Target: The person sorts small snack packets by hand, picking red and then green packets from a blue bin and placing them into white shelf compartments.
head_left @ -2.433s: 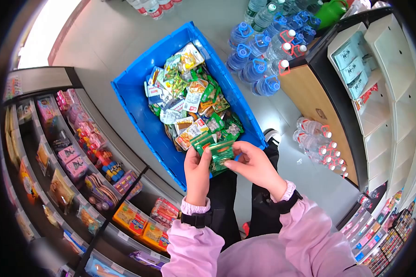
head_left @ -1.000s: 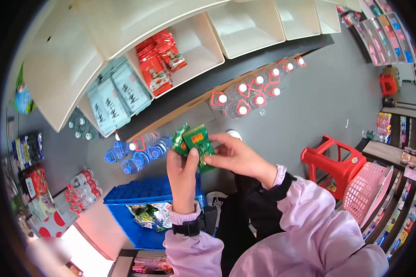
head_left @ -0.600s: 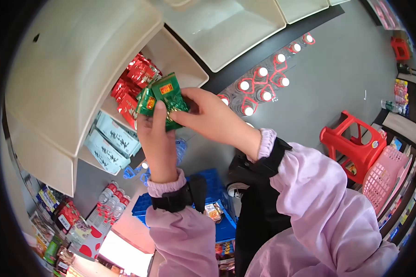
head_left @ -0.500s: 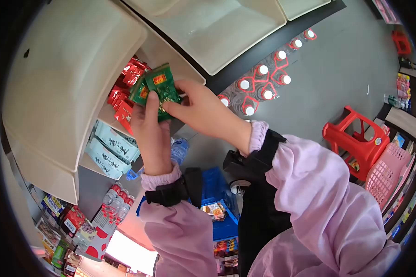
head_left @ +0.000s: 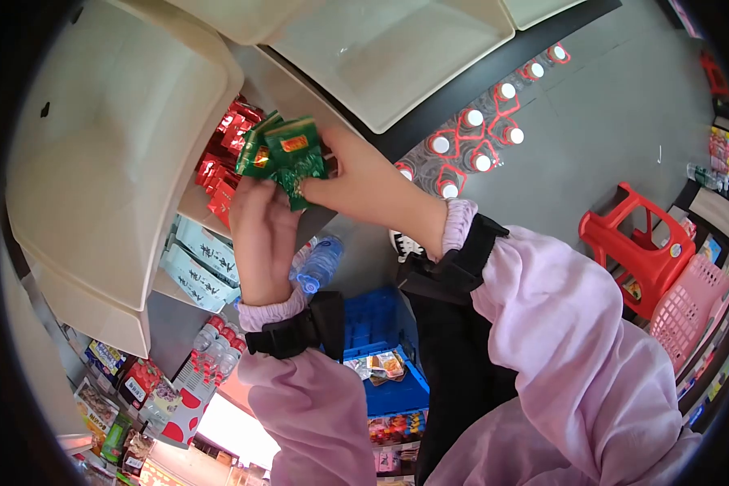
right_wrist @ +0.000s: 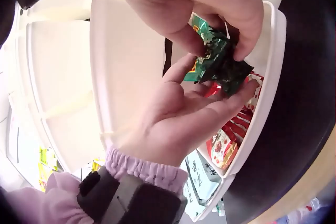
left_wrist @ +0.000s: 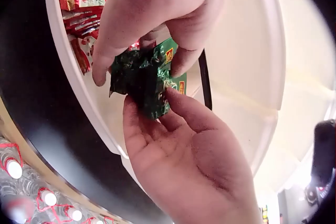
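Green foil packets [head_left: 294, 154], fanned and overlapping, are held over a bin of red packets [head_left: 236, 125]. My left hand [head_left: 261, 235] supports them from below, its thumb and fingers around their lower part; part of the grip is hidden. On the right side of the packets, my right hand [head_left: 373, 176] pinches them between thumb and fingers. In the left wrist view, my left hand [left_wrist: 163, 8] is uppermost and my right hand [left_wrist: 194, 150] below, with dark green packets [left_wrist: 152, 77] between. The right wrist view shows both hands touching the packets [right_wrist: 223, 64].
Pale blue packets [head_left: 202, 263] lie in the neighbouring bin. A beige bin [head_left: 397, 57] stands at the upper right. Bottles with red handles [head_left: 471, 121] line the floor along the shelf. Blue crate [head_left: 397, 393], red stool [head_left: 640, 243] and pink basket [head_left: 688, 308] are lower down.
The view has swung from the blue crate to the shelf bins, and both hands have carried the green packets over to the red ones. My left thumb has shifted off the packets' front.
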`<state>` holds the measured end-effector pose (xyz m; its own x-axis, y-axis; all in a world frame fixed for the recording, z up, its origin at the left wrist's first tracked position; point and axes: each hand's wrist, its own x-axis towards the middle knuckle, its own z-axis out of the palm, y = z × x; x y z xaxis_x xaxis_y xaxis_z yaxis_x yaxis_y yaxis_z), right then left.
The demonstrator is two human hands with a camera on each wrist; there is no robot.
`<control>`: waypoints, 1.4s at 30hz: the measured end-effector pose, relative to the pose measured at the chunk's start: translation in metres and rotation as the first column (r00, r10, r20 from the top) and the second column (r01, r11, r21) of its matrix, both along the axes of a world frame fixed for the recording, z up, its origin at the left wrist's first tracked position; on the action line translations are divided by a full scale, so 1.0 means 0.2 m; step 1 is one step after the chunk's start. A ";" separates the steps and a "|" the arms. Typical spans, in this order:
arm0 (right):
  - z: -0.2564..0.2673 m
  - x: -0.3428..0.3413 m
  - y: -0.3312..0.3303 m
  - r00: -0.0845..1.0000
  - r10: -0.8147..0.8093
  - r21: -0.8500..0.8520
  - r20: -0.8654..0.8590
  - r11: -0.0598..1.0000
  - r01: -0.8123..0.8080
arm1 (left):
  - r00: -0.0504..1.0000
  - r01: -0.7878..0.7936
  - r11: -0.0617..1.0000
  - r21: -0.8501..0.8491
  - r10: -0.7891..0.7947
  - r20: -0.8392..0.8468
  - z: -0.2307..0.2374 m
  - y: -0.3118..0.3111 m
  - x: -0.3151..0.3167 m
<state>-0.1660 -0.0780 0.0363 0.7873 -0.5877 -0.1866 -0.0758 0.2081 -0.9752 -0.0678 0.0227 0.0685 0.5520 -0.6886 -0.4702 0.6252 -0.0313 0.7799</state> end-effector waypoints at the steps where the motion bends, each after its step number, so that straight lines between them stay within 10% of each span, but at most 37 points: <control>1: 0.01 -0.02 -0.01 0.999 0.042 0.024 -0.014 0.999 -0.042 | 0.998 0.052 0.999 0.002 -0.052 0.035 0.01 -0.01 0.00; 8: -0.06 0.08 -0.05 0.993 0.105 0.147 -0.056 0.984 -0.096 | 0.985 -0.161 0.986 0.043 0.158 0.076 -0.07 -0.10 0.04; 11: -0.06 0.16 0.04 0.954 -0.300 -0.342 -0.022 0.898 0.275 | 0.985 -0.041 0.997 0.073 0.028 0.168 -0.15 -0.14 0.18; 19: -0.12 0.49 0.00 0.894 -0.446 -0.192 -0.042 0.882 0.431 | 0.907 0.168 0.978 0.126 -0.203 0.369 -0.22 -0.30 0.45; 21: -0.13 0.54 -0.02 0.898 -0.435 -0.238 -0.058 0.880 0.411 | 0.689 0.261 0.920 0.292 -0.390 0.611 -0.22 -0.32 0.52; 23: -0.14 0.57 -0.03 0.903 -0.422 -0.281 -0.083 0.879 0.385 | 0.030 0.262 0.743 0.615 -0.644 0.765 -0.20 -0.32 0.57; 29: -0.22 0.65 -0.02 0.900 -0.409 -0.403 -0.152 0.857 0.321 | -0.093 0.241 0.795 0.556 -0.551 0.829 -0.25 -0.34 0.58; 35: -0.23 0.69 -0.05 0.918 -0.371 -0.368 -0.136 0.880 0.301 | -0.150 0.256 0.800 0.543 -0.522 0.840 -0.35 -0.37 0.70; 41: -0.24 0.71 -0.09 0.932 -0.332 -0.316 -0.143 0.908 0.275 | 0.054 0.326 0.799 0.505 -0.550 0.834 -0.32 -0.39 0.68; 42: -0.24 0.71 -0.09 0.934 -0.327 -0.309 -0.143 0.911 0.272 | 0.437 0.385 0.851 0.356 -0.508 0.742 -0.34 -0.41 0.70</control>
<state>-0.0233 -0.0963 -0.0113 0.5321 -0.8399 -0.1064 -0.2397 -0.0289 -0.9704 0.0725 -0.0583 0.0004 0.3580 -0.9281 -0.1024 -0.3732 -0.2428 0.8954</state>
